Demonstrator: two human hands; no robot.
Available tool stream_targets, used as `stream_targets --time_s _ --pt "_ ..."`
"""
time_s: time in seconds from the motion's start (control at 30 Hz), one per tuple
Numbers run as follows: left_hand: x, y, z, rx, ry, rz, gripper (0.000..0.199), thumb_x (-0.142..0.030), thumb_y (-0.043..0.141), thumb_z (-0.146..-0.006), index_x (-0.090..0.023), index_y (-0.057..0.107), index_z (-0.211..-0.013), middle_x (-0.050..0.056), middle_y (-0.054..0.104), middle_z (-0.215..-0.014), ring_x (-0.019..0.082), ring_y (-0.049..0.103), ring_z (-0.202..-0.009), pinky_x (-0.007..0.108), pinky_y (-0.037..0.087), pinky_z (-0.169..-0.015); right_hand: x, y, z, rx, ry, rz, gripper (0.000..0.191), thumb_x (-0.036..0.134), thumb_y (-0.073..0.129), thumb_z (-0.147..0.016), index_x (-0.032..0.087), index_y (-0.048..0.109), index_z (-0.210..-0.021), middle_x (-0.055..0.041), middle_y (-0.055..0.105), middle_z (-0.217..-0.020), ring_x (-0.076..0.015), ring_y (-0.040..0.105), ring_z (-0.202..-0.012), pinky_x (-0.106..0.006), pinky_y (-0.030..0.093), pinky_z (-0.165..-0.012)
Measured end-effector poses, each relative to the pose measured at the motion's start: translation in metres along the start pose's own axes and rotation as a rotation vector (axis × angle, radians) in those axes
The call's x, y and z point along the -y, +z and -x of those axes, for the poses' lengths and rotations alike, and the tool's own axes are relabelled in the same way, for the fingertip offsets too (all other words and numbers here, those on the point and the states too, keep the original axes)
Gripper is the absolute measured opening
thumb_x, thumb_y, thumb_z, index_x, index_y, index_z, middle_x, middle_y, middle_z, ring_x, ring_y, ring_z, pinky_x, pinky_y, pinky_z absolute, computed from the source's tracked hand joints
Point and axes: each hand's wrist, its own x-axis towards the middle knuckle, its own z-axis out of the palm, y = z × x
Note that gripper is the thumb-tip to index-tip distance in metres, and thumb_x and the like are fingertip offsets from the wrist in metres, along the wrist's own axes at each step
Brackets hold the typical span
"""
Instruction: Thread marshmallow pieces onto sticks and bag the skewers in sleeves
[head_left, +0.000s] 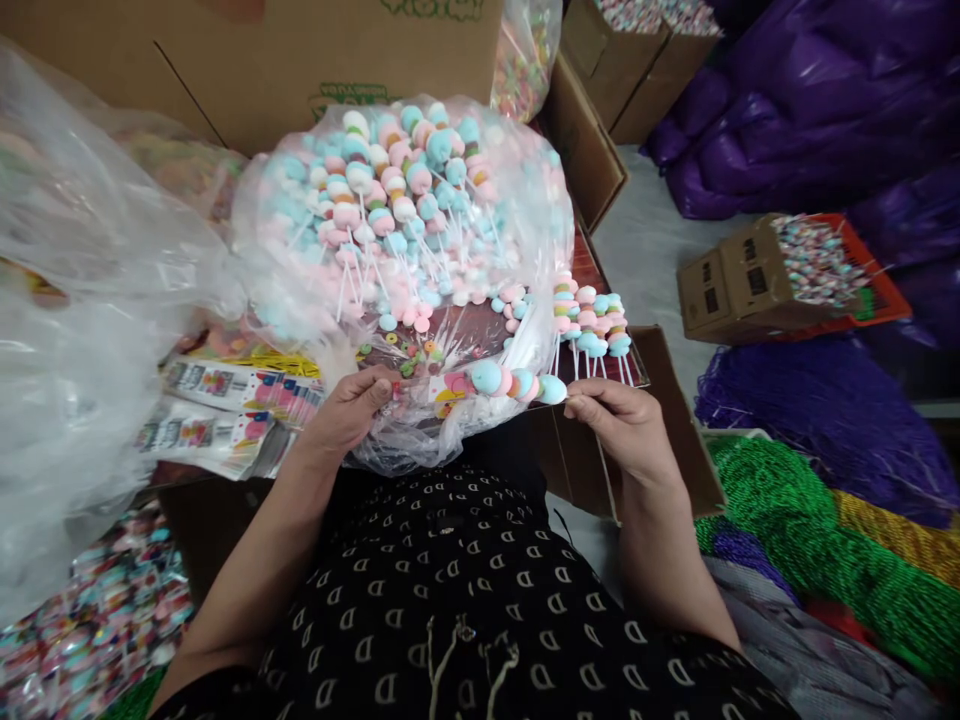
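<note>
Right hand pinches the stick of a pastel candy skewer. Left hand pinches the edge of a clear plastic bag.

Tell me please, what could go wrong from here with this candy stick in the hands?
The right hand holds the candy skewer only at its tip, so it could slip and fall. Bare skin on it could be a hygiene problem. The thin sticks in the clear plastic bag could pierce it and spill candy.

Plenty of room to reach over the concrete floor upper right, but that bulging bag of candy skewers blocks straight ahead.
</note>
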Motion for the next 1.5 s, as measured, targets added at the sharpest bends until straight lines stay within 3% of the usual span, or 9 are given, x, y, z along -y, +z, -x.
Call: stream_targets --time_s 0.33,0.5,0.67,0.8,0.9,1.07,1.2,1.37,1.5 --pt "-0.003 0.0 -0.001 0.034 -0.013 -0.02 0.045 -0.059 0.093 -0.073 -0.017 0.077 -0.074 0.001 0.063 -0.061 0.014 0.055 -0.055 0.025 0.045 -0.053 -0.003 -0.006 -0.002 0.061 -0.019 0.137 0.026 0.05 0.079 -0.091 0.024 0.083 -0.085 -0.002 0.078 -0.072 -0.0183 0.07 -0.064 -0.032 0.059 -0.064" --pt "-0.001 -0.005 0.001 0.051 0.024 -0.131 0.04 -0.056 0.086 -0.081 -0.018 0.075 -0.073 0.001 0.063 -0.061 0.014 0.053 -0.056 0.024 0.041 -0.053 -0.006 -0.01 -0.004 -0.051 0.005 0.082 0.03 0.052 0.078 -0.091 0.023 0.078 -0.083 0.0014 0.067 -0.065 -0.0144 0.059 -0.059 -0.028 0.051 -0.059" --pt "-0.003 0.002 0.004 0.084 0.105 -0.345 0.037 -0.055 0.075 -0.092 -0.019 0.077 -0.081 0.0 0.062 -0.061 0.015 0.051 -0.058 0.025 0.038 -0.056 -0.006 0.033 -0.002 -0.121 0.111 -0.132 0.039 0.062 0.075 -0.09 0.023 0.079 -0.092 0.0013 0.064 -0.066 -0.0146 0.056 -0.06 -0.028 0.049 -0.057" --pt "-0.01 0.016 0.005 0.088 0.181 -0.512 0.039 -0.054 0.07 -0.095 -0.019 0.072 -0.077 -0.001 0.062 -0.062 0.014 0.051 -0.059 0.026 0.039 -0.059 0.003 0.084 -0.005 -0.019 0.22 -0.292 0.045 0.068 0.079 -0.083 0.023 0.082 -0.091 0.0018 0.063 -0.062 -0.0155 0.059 -0.061 -0.029 0.051 -0.058" --pt "-0.011 0.02 0.003 0.12 0.192 -0.581 0.039 -0.054 0.069 -0.094 -0.019 0.071 -0.077 -0.002 0.059 -0.06 0.014 0.051 -0.058 0.026 0.039 -0.059 0.009 0.105 -0.007 0.075 0.294 -0.428 0.049 0.071 0.083 -0.076 0.024 0.081 -0.088 0.0013 0.067 -0.065 -0.016 0.062 -0.062 -0.03 0.054 -0.059" --pt "-0.007 0.02 0.003 0.073 0.168 -0.541 0.028 -0.047 0.071 -0.093 -0.02 0.074 -0.088 -0.004 0.057 -0.06 0.014 0.048 -0.056 0.025 0.039 -0.058 0.006 0.113 -0.006 0.212 0.271 -0.443 0.037 0.06 0.088 -0.075 0.025 0.082 -0.084 -0.0004 0.075 -0.075 -0.0189 0.071 -0.075 -0.034 0.06 -0.072" --pt "-0.008 0.02 0.004 0.087 0.195 -0.592 0.026 -0.044 0.071 -0.09 -0.02 0.073 -0.083 -0.001 0.065 -0.071 0.016 0.055 -0.067 0.026 0.043 -0.066 0.0 0.113 -0.005 0.115 0.222 -0.372 0.027 0.051 0.09 -0.076 0.026 0.083 -0.08 -0.001 0.081 -0.082 -0.0194 0.072 -0.076 -0.036 0.061 -0.078" --pt "-0.009 0.021 0.006 0.057 0.185 -0.746 0.037 -0.045 0.059 -0.097 -0.02 0.062 -0.07 -0.005 0.051 -0.054 0.013 0.045 -0.055 0.025 0.036 -0.058 -0.005 0.11 -0.007 0.028 0.213 -0.27 0.027 0.051 0.09 -0.076 0.025 0.081 -0.074 0.001 0.078 -0.074 -0.0187 0.068 -0.07 -0.033 0.058 -0.071" --pt "-0.003 0.022 0.006 0.041 0.128 -0.655 0.03 -0.046 0.063 -0.097 -0.02 0.07 -0.085 -0.006 0.055 -0.055 0.012 0.046 -0.049 0.025 0.035 -0.053 -0.005 0.112 -0.01 0.029 0.18 -0.287 0.024 0.049 0.087 -0.08 0.026 0.082 -0.075 0.0011 0.077 -0.073 -0.0184 0.068 -0.071 -0.033 0.057 -0.072"
